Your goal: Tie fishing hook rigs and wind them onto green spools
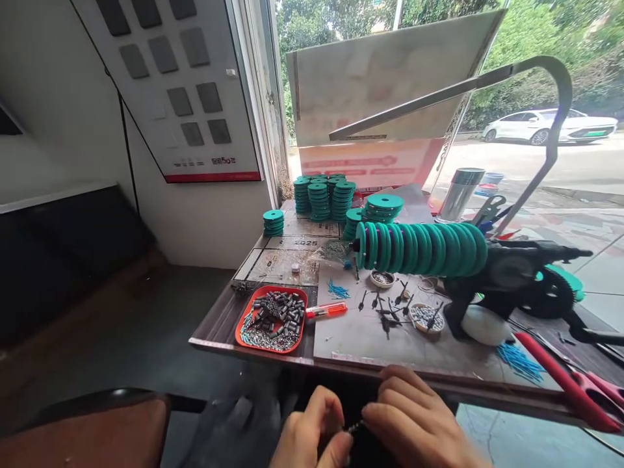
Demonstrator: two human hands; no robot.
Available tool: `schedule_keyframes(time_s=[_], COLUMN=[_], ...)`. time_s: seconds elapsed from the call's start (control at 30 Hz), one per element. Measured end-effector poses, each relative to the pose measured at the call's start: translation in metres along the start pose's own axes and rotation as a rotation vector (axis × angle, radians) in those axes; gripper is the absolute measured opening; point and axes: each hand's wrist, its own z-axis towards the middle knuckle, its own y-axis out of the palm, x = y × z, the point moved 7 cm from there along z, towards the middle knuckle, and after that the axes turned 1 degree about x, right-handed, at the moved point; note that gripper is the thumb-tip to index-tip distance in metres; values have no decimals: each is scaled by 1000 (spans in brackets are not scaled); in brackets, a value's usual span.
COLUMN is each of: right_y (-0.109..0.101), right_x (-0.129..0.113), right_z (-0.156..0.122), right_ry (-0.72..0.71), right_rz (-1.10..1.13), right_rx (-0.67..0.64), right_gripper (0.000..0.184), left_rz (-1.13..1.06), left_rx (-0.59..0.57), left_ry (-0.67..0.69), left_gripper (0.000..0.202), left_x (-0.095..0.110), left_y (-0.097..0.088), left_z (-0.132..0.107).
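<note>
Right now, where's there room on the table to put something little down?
There's a mostly bare patch on the pale board, in front of the red pen and left of the black pieces. A brown strip of tabletop lies left of the red tray. It's crowded by the little bowls and the green spool stacks.

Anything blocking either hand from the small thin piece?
Nothing visible. The small thin piece shows between the fingertips of the left hand and right hand, with no object intervening; exact finger contact is too small to tell.
</note>
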Motion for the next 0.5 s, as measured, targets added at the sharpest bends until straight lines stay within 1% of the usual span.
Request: schedule_keyframes(time_s=[0.07,0.13,0.2,0.27,0.33,0.37,0.43,0.5], right_y=[-12,-22,-31,-36,-37,-36,-33,-31], right_x=[7,13,16,19,23,24,24,25], right_z=[-1,1,2,1,-1,-1,-1,-1], right_ry=[73,137,165,194,236,249,250,242], right_rz=[-23,-55,-103,-133,-126,-109,-70,-39], right_rx=[32,68,119,162,186,186,176,161], right_gripper=[17,16,14,13,11,11,11,12], left_rz=[233,330,415,625,845,911,955,970], left_rx=[18,86,150,235,318,337,326,309], left_ry=[54,87,127,151,144,140,144,158], left_gripper=[32,31,29,25,22,21,20,21], left_x=[16,31,42,48,49,48,48,53], left_y=[-11,-24,-33,-38,-40,-40,-36,-32], left_z=[11,25,40,55,72,80,94,101])
